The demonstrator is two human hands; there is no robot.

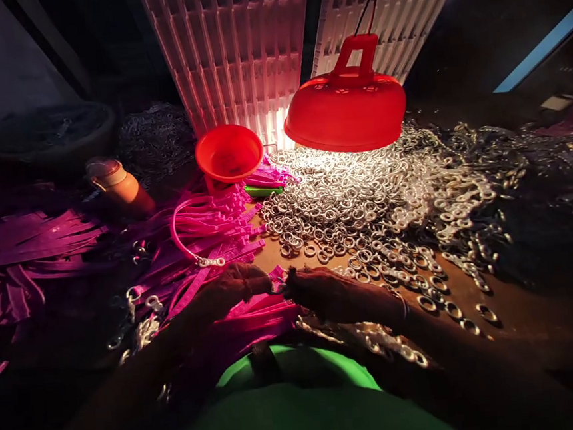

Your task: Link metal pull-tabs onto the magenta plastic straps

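Note:
My left hand (245, 282) and my right hand (321, 293) meet at the front of the table, fingers pinched towards each other. A small shiny metal piece (276, 288) shows between the fingertips, too small to make out exactly. Bright pink straps (259, 311) lie under both hands, and a larger pile of pink straps (232, 226) spreads behind the left one. On that pile rests a curved pink strap (173, 228) with a metal link fitting (211, 262) at its end. Beyond my right hand, a heap of metal rings and links (337, 217) covers the tabletop.
A red lamp shade (345, 113) hangs low over the metal heap. Behind the straps stands a red bowl (230, 154), with an orange bottle (121, 186) further left. More straps (32, 240) lie at far left. Ribbed pale panels (237, 52) rise at the back.

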